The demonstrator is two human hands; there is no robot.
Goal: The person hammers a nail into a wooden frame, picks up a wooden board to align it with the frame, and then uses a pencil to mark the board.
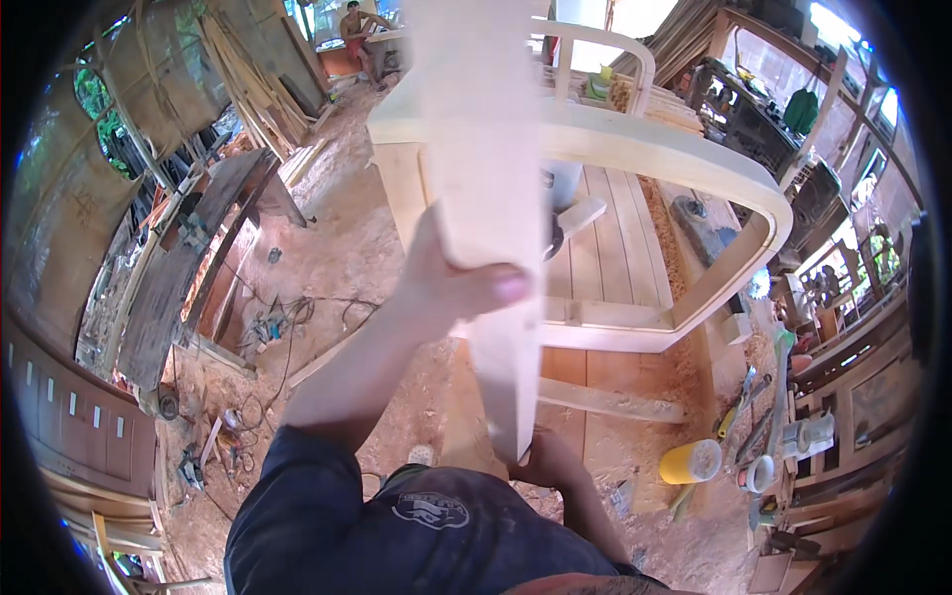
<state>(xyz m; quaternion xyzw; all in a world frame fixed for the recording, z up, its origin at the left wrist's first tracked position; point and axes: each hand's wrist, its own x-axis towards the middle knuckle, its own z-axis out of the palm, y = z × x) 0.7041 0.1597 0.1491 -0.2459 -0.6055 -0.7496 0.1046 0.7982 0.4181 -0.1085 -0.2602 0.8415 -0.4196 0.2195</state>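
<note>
A long pale wooden board [491,198] stands on end right before me, blurred toward its top, which runs out of view. My left hand [461,283] is closed around its middle, thumb across the near face and fingers hidden behind. Low down, my right hand [545,458] is at the board's bottom end, its fingers partly hidden; it appears to hold that end. Just beyond the board is a pale wooden frame with a rounded corner [754,188], above a slatted wooden surface [605,243].
At right are a yellow container [690,462], a white cup [757,474] and a circular saw blade [760,284]. A dark workbench [188,263] stands left, with cables [327,302] on the dusty floor. Another person [359,40] sits far back.
</note>
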